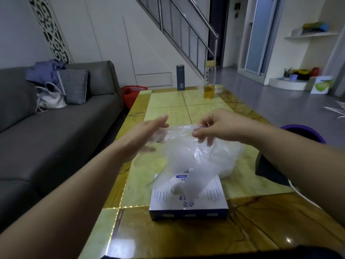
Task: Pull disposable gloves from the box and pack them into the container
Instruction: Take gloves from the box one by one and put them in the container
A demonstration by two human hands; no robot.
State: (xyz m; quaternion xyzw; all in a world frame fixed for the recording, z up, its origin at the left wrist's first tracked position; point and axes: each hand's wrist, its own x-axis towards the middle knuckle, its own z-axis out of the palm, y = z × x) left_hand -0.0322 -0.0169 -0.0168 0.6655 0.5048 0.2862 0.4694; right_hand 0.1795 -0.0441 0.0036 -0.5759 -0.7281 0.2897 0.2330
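The left hand [149, 131] is hovering open over the table [168, 101], fingers straight and together, blurred, holding nothing, just beside the top edge of the glove [186, 157]. The glove is hanging in the air above the box [188, 202], its lower end trailing down towards the slot; I cannot tell whether it is free of it. The right hand [207, 129] is pinching the glove's top edge between thumb and fingertips, the other fingers loosely curled.

If the tail is catching in the slot, a further lift is likely dragging a second glove out or tipping the light box, since nothing is pinning it down. The pinch is small and the film looks slick, so the glove may be slipping free. The open left hand could also be brushing the film and crumpling it.

The grey sofa [56, 128] is looking smooth and leathery. The table is showing glossy yellow-green tiles with brown veined borders. The glove is thin, clear, wrinkled plastic, limp and shapeless. The box is flat white-and-blue card with glove outlines printed on it. A pale heap [227, 161] of similar film is lying just right of the box; bag or loose gloves, I cannot tell
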